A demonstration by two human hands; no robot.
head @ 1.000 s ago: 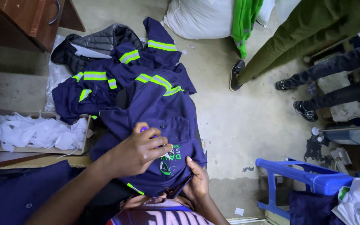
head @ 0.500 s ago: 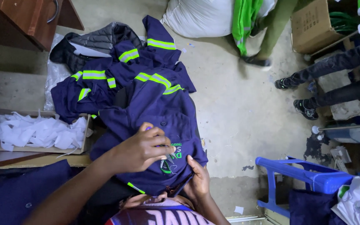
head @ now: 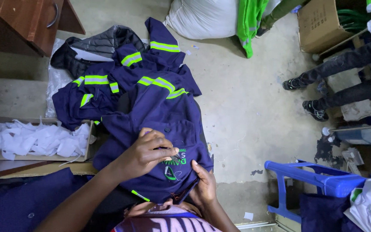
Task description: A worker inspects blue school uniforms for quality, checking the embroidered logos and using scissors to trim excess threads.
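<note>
Low in the middle of the frame, a dark blue work shirt point(head: 159, 129) lies over the person's lap. The left hand point(head: 144, 152) pinches a small tool at the green stitched badge point(head: 172, 167). The right hand point(head: 202, 184) grips the cloth's edge.

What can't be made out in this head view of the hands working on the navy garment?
- Small tool in left hand: too small, fingers cover it.
- Right hand: fingertips tucked under navy work garment.
- Green embroidered emblem: partly covered by left hand.
- Person standing at right: cut off by edge.
</note>
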